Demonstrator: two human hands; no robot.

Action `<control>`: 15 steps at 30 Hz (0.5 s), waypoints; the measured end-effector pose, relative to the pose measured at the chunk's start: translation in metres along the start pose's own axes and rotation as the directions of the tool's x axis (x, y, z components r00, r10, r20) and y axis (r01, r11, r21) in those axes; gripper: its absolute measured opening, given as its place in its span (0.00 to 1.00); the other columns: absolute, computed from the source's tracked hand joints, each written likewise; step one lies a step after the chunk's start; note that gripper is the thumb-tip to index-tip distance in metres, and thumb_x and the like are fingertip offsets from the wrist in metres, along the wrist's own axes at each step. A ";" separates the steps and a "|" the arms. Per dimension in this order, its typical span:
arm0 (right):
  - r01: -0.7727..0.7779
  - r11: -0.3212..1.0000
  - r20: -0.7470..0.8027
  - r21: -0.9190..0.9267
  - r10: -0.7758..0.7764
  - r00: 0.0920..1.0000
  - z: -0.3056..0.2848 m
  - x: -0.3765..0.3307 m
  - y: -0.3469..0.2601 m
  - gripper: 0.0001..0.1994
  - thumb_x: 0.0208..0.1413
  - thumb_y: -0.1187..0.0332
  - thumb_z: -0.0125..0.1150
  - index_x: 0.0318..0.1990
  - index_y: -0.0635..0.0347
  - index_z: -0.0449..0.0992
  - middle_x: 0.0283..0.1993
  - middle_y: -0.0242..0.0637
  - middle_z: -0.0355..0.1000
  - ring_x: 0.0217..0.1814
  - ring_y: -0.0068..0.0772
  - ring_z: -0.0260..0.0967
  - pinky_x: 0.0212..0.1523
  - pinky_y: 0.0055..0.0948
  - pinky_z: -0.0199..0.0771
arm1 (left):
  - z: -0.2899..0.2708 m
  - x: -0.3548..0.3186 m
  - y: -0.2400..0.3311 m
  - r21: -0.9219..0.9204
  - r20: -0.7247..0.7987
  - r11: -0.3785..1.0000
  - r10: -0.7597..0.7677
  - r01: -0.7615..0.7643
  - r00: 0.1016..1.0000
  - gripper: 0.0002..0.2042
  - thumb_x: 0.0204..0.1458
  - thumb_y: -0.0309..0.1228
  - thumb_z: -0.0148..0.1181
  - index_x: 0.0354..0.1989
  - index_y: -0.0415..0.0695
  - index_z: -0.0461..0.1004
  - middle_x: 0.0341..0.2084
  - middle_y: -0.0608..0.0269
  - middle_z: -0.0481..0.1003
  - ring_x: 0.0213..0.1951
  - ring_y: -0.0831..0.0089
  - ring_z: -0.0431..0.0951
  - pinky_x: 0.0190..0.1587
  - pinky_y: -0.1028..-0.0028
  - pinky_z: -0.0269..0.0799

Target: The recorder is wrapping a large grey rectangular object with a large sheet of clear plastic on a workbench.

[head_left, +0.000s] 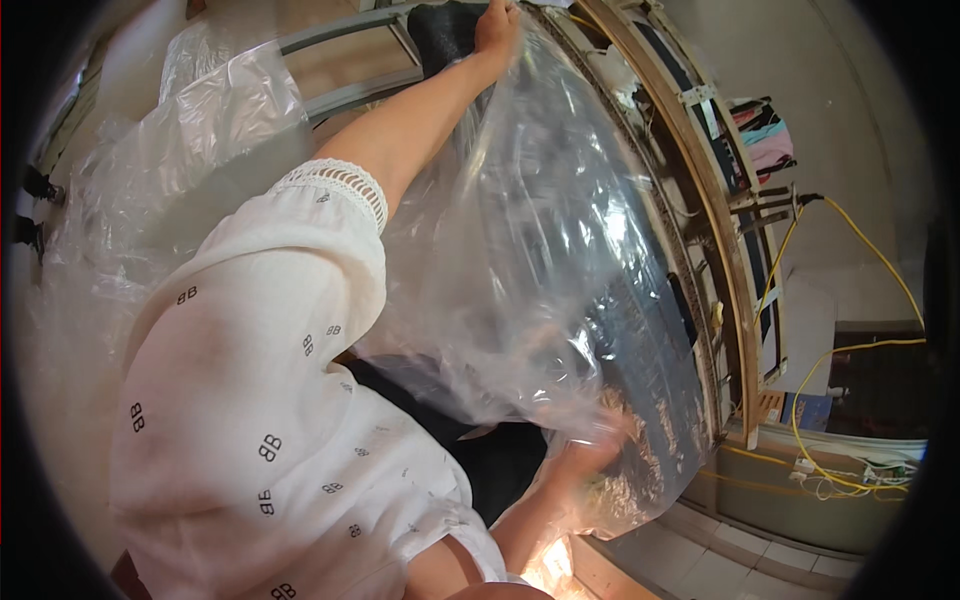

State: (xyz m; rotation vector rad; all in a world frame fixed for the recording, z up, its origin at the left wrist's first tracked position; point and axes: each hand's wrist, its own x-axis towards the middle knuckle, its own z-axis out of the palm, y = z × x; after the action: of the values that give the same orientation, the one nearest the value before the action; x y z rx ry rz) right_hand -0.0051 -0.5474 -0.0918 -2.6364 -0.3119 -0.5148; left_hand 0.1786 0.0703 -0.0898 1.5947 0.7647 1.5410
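A large sheet of clear plastic film (520,230) stretches across the middle, creased and shiny, over a dark surface. At the far end my left hand (497,32) is closed on the film's upper edge, with the arm reaching out. Close to my body, my right hand (590,450) is at the film's near end, among its folds. Motion blur smears its fingers, so their grip cannot be made out. Dark material (440,40) shows beside my left hand.
A long wooden-edged frame (715,200) runs along the right. Yellow cables (870,240) hang beyond it. More clear plastic (190,150) drapes at the left, near metal rails (350,95). Folded coloured cloth (768,145) lies behind the frame. Floor tiles (720,545) show lower right.
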 end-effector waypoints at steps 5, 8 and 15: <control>0.284 0.729 -0.567 0.623 0.170 0.806 -0.187 0.096 -0.083 0.14 0.50 0.63 0.55 0.40 0.60 0.64 0.34 0.31 0.63 0.34 0.27 0.62 0.45 0.25 0.64 | 0.009 -0.010 0.003 -0.024 -0.039 0.998 0.060 -0.061 0.997 0.08 0.52 0.35 0.47 0.33 0.44 0.66 0.28 0.47 0.72 0.35 0.48 0.71 0.37 0.57 0.65; 0.346 0.737 -0.606 -0.581 -0.675 0.421 -0.225 0.095 -0.030 0.17 0.55 0.58 0.49 0.45 0.61 0.64 0.38 0.31 0.65 0.36 0.25 0.63 0.47 0.25 0.65 | 0.006 -0.009 0.002 0.044 -0.107 0.999 0.031 -0.027 0.994 0.08 0.54 0.34 0.46 0.33 0.43 0.67 0.29 0.46 0.72 0.36 0.47 0.71 0.37 0.57 0.66; -0.184 0.662 -0.144 0.727 0.409 0.901 -0.058 0.012 -0.023 0.17 0.60 0.59 0.44 0.51 0.61 0.64 0.46 0.35 0.65 0.45 0.28 0.64 0.49 0.28 0.66 | 0.000 -0.001 -0.007 0.050 0.074 0.991 -0.124 0.120 0.990 0.09 0.52 0.36 0.51 0.35 0.44 0.68 0.27 0.53 0.73 0.32 0.58 0.75 0.36 0.64 0.68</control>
State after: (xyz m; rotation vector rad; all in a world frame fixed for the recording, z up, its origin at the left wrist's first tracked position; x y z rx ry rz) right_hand -0.0187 -0.5520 -0.0300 -1.7726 0.0418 -0.5353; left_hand 0.1796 0.0727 -0.0964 1.6000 0.8441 1.3761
